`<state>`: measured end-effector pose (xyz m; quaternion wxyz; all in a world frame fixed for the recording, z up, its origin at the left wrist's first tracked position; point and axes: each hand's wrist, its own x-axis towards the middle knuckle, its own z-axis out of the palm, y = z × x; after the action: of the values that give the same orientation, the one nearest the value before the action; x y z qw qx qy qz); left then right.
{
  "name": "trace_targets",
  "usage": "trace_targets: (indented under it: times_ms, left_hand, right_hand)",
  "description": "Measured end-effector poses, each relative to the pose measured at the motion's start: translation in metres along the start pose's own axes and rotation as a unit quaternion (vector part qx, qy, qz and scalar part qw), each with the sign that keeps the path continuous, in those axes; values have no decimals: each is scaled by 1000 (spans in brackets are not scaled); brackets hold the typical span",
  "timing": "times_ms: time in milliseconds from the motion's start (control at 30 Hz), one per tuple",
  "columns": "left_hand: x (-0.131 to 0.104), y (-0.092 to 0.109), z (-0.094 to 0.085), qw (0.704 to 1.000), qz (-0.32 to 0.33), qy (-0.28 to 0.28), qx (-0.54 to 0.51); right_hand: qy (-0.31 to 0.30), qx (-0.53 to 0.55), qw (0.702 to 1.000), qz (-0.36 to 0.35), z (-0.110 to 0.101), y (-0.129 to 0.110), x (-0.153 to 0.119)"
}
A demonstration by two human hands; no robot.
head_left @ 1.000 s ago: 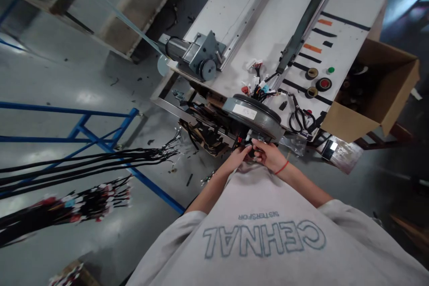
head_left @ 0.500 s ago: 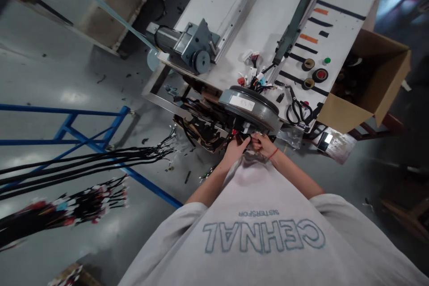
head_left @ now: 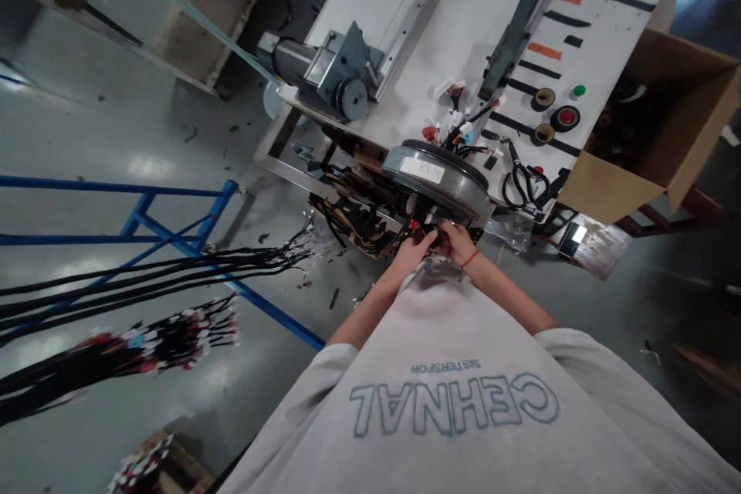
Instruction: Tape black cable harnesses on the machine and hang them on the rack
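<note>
My left hand (head_left: 414,250) and my right hand (head_left: 457,241) are close together at the table's near edge, right in front of my shirt. Both have their fingers bent around something small and dark that I cannot make out. Just beyond them stands a round grey wheel-like part (head_left: 437,176) with a white label. Dark wires and small connectors come down beside it, near my left fingers. Behind the round part, a bunch of wires with white, red and blue connectors (head_left: 463,127) lies on the white table (head_left: 428,38).
A motor (head_left: 295,62) with a pulley sits at the table's left corner. Black scissors (head_left: 524,184), tape rolls and a red button (head_left: 567,117) lie right, beside an open cardboard box (head_left: 614,189). Black cable bundles (head_left: 174,266) hang over a blue frame (head_left: 144,216) at left.
The whole view has shifted a little, so the table and its things appear slightly further right and up. My hands remain together at the edge, with small changes in the fingers.
</note>
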<state>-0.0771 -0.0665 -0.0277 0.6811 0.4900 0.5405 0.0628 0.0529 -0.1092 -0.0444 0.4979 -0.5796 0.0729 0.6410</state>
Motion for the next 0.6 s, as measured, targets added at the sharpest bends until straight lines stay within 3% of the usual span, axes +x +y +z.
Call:
trace_targets:
  times_ms: [67, 200, 267, 433, 533, 600]
  left_hand:
    - [0, 0, 0, 1000, -18, -12, -21]
    - [2, -2, 1, 994, -57, -40, -89]
    - [4, -1, 3, 987, -76, -52, -130]
    - [3, 7, 12, 973, -96, -77, -197]
    - [-1, 9, 20, 966, -98, -93, -221]
    - [-3, 10, 28, 963, -101, -73, -240]
  right_hand:
    - [-9, -6, 1000, -12, -2, -1, -5]
    - [-120, -64, 990, -31, -20, -13, -19]
    - [-144, -80, 986, -38, -34, -22, -27]
    - [-31, -81, 989, -123, -68, -40, -43]
    - [8, -58, 988, -140, -79, -45, -49]
    - [23, -51, 989, -138, -83, -46, -52]
